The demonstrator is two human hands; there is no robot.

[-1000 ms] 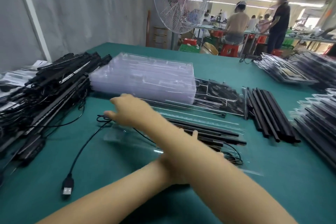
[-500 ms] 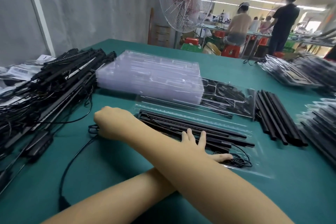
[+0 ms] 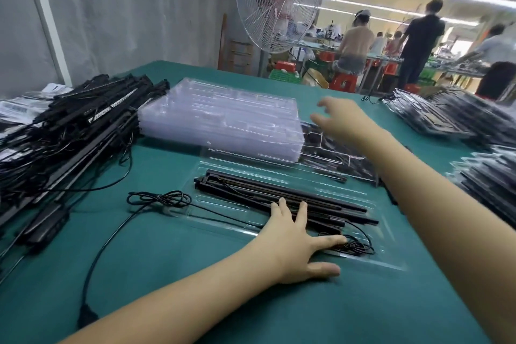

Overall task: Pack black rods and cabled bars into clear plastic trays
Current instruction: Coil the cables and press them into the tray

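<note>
Left hand [image 3: 296,243]: fingers straight and spread, palm down on the near edge of the shallow clear plastic tray [image 3: 391,258]; two fingertips rest on the long black rods [image 3: 279,194]; it grips nothing
Right hand [image 3: 340,120]: raised and blurred, fingers apart, holding nothing; it hangs over the right end of the tall stack of empty clear plastic trays [image 3: 223,120]
Front tray: lies flat on the green table [image 3: 167,274]; the rods lie side by side along it; a small coil of thin black cable [image 3: 358,246] sits in its right end, just beside the left forefinger
Loose cable: a black lead with a plug [image 3: 111,237] trails left of the tray across the table
Bar pile: black cabled bars [image 3: 83,126] heaped at the left, touching the stack
Far right: stacked filled clear trays [image 3: 446,114]
</note>
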